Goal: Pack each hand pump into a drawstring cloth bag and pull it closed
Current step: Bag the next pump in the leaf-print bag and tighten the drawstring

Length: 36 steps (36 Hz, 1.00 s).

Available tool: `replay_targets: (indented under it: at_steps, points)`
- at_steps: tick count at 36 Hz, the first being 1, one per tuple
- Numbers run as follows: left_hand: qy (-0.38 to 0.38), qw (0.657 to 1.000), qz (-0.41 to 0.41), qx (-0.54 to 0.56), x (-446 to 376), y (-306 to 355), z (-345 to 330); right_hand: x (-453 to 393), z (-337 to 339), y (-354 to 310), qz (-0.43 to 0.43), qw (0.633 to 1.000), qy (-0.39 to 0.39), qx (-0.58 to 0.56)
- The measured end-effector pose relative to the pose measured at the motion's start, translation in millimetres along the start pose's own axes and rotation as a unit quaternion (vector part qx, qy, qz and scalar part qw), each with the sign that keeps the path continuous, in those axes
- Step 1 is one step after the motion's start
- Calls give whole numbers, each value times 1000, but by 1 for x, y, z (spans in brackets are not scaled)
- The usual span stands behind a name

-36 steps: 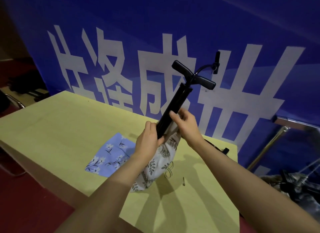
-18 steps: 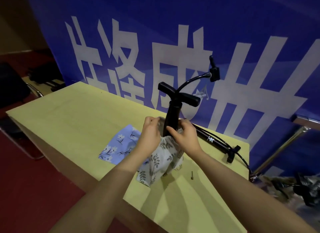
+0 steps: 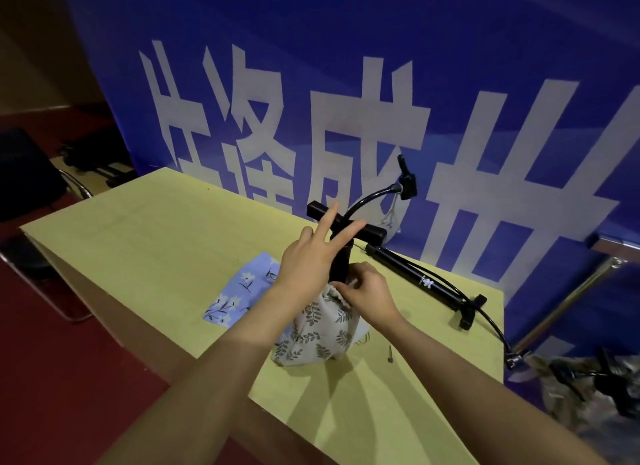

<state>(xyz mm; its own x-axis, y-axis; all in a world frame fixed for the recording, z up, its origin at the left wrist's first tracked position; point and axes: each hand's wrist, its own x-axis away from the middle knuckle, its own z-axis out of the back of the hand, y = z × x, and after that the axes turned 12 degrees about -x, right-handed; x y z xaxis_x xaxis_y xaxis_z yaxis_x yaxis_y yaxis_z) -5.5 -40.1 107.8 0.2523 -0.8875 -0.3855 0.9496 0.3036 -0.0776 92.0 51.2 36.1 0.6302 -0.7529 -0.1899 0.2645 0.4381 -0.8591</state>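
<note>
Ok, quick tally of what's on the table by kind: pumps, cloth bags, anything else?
Hand pumps: 2, one upright in the leaf-print bag, one lying flat by the banner.
Cloth bags: 2, the leaf-print bag and a blue floral bag lying flat.
Small loose pin: 1.
Total: 5.

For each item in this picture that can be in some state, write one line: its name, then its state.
Upright pump: standing in the bag, handle and hose sticking out.
Leaf-print bag: mouth gathered around the pump, not closed.
Blue floral bag: flat on the table, empty.
Second pump: lying on the table, unpacked.
Left hand: fingers spread, at the pump shaft.
Right hand: pinching the bag's mouth.
</note>
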Motion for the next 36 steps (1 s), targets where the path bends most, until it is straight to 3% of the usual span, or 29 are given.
replay_targets:
  at_steps: [4,14,16,21,28,33,36]
  points:
    - [7,999,39,12,-5,-4,-4,4,14,-5,-1,996,2,-87]
    - [9,993,58,101,-8,-2,-3,-3,56,-12,5,995,95,-5]
    - [11,995,73,71,-8,-1,1,-6,65,-14,15,995,97,22]
    - [111,987,70,-90,-13,4,2,-6,82,-26,32,996,74,43]
    - [126,984,40,-119,-25,16,8,-7,106,-42,72,987,110,93]
    - [122,979,33,-160,-31,25,13,-8,119,-59,55,973,203,-91]
    - [94,979,44,-177,-35,28,15,-14,123,-75,51,963,207,-162]
